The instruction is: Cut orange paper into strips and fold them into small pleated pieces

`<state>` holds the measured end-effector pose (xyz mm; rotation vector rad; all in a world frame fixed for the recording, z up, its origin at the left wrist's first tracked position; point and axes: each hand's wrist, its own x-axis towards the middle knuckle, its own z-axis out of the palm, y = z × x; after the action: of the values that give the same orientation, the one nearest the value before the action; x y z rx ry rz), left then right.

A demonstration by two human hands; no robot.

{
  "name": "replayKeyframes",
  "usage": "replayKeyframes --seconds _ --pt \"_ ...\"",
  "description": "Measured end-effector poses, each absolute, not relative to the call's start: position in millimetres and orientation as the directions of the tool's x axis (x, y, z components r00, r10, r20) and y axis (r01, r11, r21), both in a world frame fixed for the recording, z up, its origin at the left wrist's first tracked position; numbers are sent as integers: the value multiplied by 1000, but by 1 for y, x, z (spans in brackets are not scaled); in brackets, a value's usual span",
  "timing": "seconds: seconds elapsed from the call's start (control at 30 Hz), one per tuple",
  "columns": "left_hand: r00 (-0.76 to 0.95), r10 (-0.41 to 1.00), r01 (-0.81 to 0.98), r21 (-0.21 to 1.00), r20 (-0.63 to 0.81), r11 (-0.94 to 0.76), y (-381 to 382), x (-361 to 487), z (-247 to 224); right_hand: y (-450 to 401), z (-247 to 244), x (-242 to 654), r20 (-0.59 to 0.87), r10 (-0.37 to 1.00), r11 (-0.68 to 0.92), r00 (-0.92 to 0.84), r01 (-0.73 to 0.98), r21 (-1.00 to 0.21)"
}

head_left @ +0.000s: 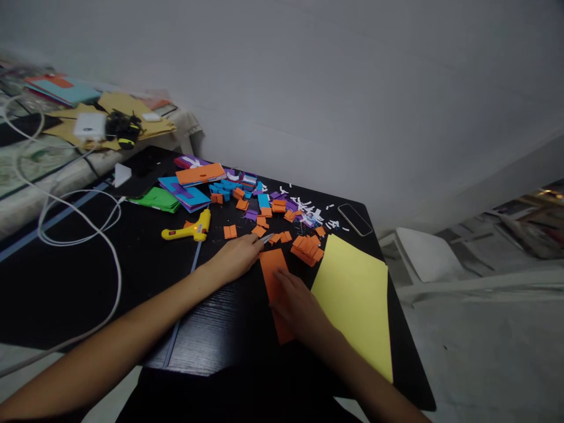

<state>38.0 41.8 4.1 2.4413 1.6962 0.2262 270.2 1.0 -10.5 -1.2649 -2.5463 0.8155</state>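
A narrow orange paper strip (272, 273) lies flat on a black table (215, 329) between a person's two hands, its long axis running from the far end, near the left fingertips, back toward the person's body with a slight slant to the right. From where I stand, the right hand (304, 305) is the nearer of the two, lying over the strip's middle and right edge, while the left hand (238, 257) sits just to the left of the far end. The right hand is low and spread, palm down, fingers apart and pointing away and leftward across the paper; it seems to steady the sheet rather than pinch it. Its forearm comes in from the lower right, crossing beside a large yellow sheet (355, 305). The left arm reaches long and nearly straight from the lower left, the hand palm down with fingers drawn narrow and close together. A pale, pointed tool (267, 238) shows just past those fingertips, though I cannot tell whether the hand grips it or only touches it. Beyond the strip's far end, to the right, stands a cluster of folded orange pieces (307, 249); a yellow glue gun (189, 230) lies to the left of the left hand, and a phone (355, 220) rests near the table's far right corner
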Motion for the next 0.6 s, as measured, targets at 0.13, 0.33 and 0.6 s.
replayKeyframes --seconds 0.13,0.33,0.6 --pt "362 929 905 211 76 -370 36 42 4 8 -18 280 -16 792 467 -610 624 -627" --pt "342 930 924 133 135 -359 25 57 -3 16 -21 287 72 809 473 -584 572 -670" --pt "332 934 927 134 135 -349 25 62 -7 28 3 311 -24 809 426 -588 614 -665"
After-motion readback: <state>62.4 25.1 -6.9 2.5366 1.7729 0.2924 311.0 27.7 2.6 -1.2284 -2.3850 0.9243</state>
